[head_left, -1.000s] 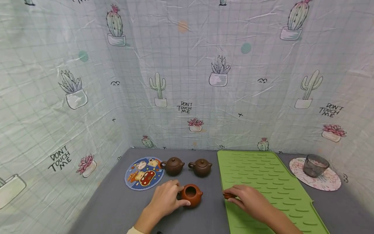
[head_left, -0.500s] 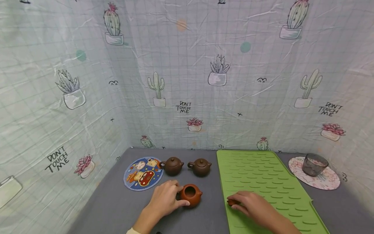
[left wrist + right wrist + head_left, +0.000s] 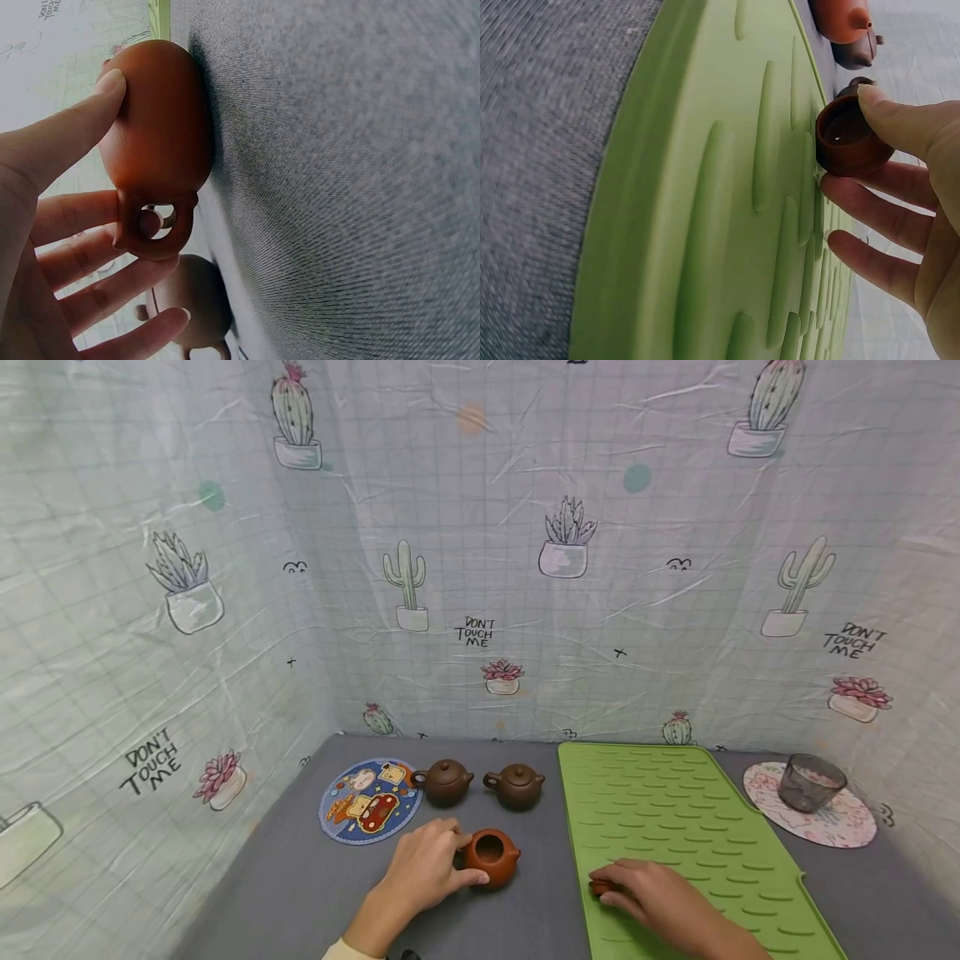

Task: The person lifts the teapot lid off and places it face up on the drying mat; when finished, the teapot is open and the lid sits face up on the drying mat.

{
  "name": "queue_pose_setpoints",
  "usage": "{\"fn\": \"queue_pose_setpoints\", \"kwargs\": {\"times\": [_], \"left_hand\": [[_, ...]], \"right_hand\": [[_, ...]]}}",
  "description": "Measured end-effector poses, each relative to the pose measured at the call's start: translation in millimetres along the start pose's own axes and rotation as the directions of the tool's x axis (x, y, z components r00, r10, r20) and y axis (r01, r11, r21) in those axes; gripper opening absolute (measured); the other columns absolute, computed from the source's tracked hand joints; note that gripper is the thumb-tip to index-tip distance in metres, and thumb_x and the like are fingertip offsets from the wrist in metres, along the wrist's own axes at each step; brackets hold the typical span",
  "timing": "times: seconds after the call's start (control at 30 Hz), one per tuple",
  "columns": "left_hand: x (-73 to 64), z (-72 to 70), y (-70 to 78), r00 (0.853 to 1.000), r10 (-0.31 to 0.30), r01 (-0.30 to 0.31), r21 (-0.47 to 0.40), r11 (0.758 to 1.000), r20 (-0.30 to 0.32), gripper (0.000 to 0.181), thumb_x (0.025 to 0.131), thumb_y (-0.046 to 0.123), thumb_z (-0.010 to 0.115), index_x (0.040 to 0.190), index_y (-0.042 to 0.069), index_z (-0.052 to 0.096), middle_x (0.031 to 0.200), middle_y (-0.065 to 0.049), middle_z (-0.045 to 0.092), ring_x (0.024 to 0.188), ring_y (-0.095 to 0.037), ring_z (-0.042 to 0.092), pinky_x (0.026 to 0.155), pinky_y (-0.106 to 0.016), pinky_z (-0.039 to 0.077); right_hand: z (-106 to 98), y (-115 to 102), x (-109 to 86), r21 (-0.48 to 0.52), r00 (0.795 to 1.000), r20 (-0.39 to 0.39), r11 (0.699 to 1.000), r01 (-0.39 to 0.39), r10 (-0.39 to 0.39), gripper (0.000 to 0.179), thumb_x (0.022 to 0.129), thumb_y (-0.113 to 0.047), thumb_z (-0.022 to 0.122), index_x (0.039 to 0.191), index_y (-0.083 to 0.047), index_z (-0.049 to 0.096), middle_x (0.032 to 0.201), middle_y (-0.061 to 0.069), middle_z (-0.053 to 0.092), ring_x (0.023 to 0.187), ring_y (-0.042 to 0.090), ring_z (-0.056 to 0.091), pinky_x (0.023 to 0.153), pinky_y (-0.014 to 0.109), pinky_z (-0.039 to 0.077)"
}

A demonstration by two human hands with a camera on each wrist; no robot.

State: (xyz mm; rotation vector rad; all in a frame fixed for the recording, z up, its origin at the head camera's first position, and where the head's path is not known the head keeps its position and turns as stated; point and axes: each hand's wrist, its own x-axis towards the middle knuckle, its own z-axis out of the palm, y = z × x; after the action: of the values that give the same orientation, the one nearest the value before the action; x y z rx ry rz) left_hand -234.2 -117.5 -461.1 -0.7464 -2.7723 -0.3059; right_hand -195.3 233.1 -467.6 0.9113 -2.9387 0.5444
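Note:
A lidless orange-red clay teapot (image 3: pixel 495 870) stands on the grey cloth, its round opening facing up and spout to the right. My left hand (image 3: pixel 423 867) grips it: the thumb presses on the body and fingers are at the loop handle (image 3: pixel 174 247). Over the near left part of the green mat (image 3: pixel 660 810), my right hand (image 3: pixel 652 893) pinches a small reddish-brown teapot lid (image 3: pixel 855 154) between thumb and fingers. In the right wrist view the lid is tilted, its hollow underside showing, close to the mat's ridges.
Two dark brown lidded teapots, one left (image 3: pixel 447 785) and one right (image 3: pixel 517 788), stand behind the orange-red one. A blue cartoon coaster (image 3: pixel 337 831) lies at the left. At the right, a smoky glass cup (image 3: pixel 810 785) sits on a pink-patterned coaster (image 3: pixel 855 827). Printed curtains hang behind.
My right hand has carried the lid a little rightward and toward me, from the mat's left edge to over the mat. The left hand and the orange-red teapot stay put.

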Motion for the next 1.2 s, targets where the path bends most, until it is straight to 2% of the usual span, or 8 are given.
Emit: {"fn": "queue_pose_setpoints", "kwargs": {"times": [0.3,0.53,0.67,0.97,1.2], "left_hand": [[0.5,1.0,-0.4,1.000,-0.002,0.002,0.001,1.000,-0.009,0.056,0.075,0.065,0.080,0.109,0.020,0.082,0.089,0.008,0.066,0.073,-0.009,0.059,0.054,-0.025,0.044],[0.2,2.9,-1.2,1.000,0.006,-0.006,0.007,1.000,-0.023,0.056,0.074,0.065,0.080,0.107,0.020,0.082,0.089,0.008,0.066,0.073,-0.008,0.059,0.055,-0.025,0.045],[-0.1,3.5,-1.7,1.000,0.010,-0.009,0.011,1.000,-0.028,0.056,0.074,0.066,0.080,0.107,0.021,0.082,0.089,0.008,0.067,0.073,-0.009,0.059,0.055,-0.025,0.045],[0.6,2.9,-1.7,1.000,0.001,-0.001,0.006,1.000,-0.010,0.056,0.075,0.067,0.079,0.108,0.021,0.082,0.090,0.008,0.067,0.074,-0.009,0.059,0.054,-0.025,0.045],[0.3,2.4,-1.7,1.000,-0.001,0.001,0.004,1.000,-0.010,0.057,0.075,0.067,0.079,0.108,0.021,0.082,0.090,0.008,0.066,0.073,-0.008,0.058,0.054,-0.025,0.044]], "right_hand": [[-1.4,-0.3,1.8,-0.002,1.000,-0.011,1.000,-0.004,0.004,0.031,0.101,-0.039,0.060,0.120,-0.018,0.074,0.107,-0.009,0.075,0.100,0.011,0.072,0.082,0.035,0.060],[-4.1,1.5,4.3,0.019,0.999,0.019,0.999,-0.045,0.044,0.034,0.102,-0.041,0.059,0.123,-0.019,0.073,0.110,-0.008,0.075,0.102,0.015,0.072,0.083,0.035,0.059],[-4.0,1.2,4.8,0.003,0.999,-0.003,0.999,-0.047,0.047,0.034,0.101,-0.041,0.060,0.123,-0.020,0.073,0.110,-0.008,0.074,0.101,0.014,0.072,0.081,0.035,0.059],[-1.1,2.8,4.2,-0.057,0.998,-0.052,0.998,-0.034,0.031,0.043,0.094,-0.046,0.068,0.129,-0.020,0.070,0.116,-0.003,0.075,0.104,0.019,0.072,0.084,0.039,0.059],[2.6,5.0,4.9,-0.124,0.997,-0.080,0.992,-0.012,0.002,0.050,0.087,-0.036,0.079,0.132,-0.019,0.068,0.118,-0.001,0.075,0.103,0.021,0.073,0.083,0.039,0.060]]}}
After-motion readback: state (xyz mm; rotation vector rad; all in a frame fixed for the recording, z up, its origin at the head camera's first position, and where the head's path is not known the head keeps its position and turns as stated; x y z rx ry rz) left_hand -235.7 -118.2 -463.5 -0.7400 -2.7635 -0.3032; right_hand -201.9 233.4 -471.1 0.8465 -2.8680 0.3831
